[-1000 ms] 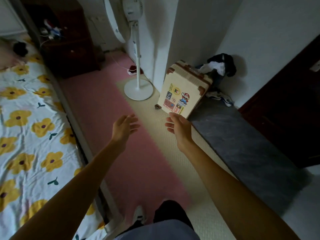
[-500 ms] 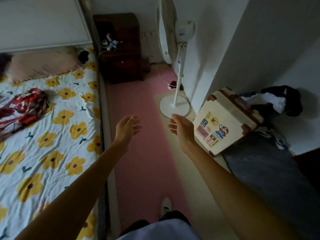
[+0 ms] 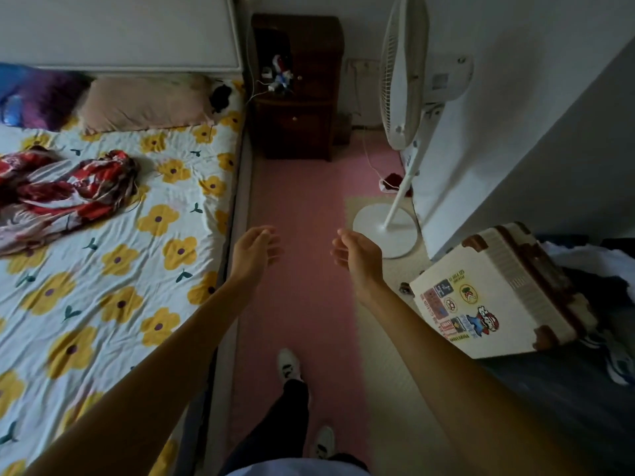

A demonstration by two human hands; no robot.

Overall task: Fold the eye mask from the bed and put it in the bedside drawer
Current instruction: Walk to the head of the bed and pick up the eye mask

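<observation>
A small black item lies at the head of the bed, at the right end of the pink pillow; it may be the eye mask, but I cannot tell. The dark wooden bedside cabinet stands just right of it, and its knobbed drawers are closed. My left hand and my right hand are stretched out over the pink floor mat, fingers apart and holding nothing. Both are well short of the cabinet and the black item.
A white standing fan and a stickered cream suitcase line the right side of the aisle. A red patterned cloth lies on the flowered sheet. Small items and a cable sit on the cabinet. My feet are on the mat.
The view has swung left and forward along the aisle, bringing the bed head, pillows and cabinet into sight. Both hands stay open and held out in front.
</observation>
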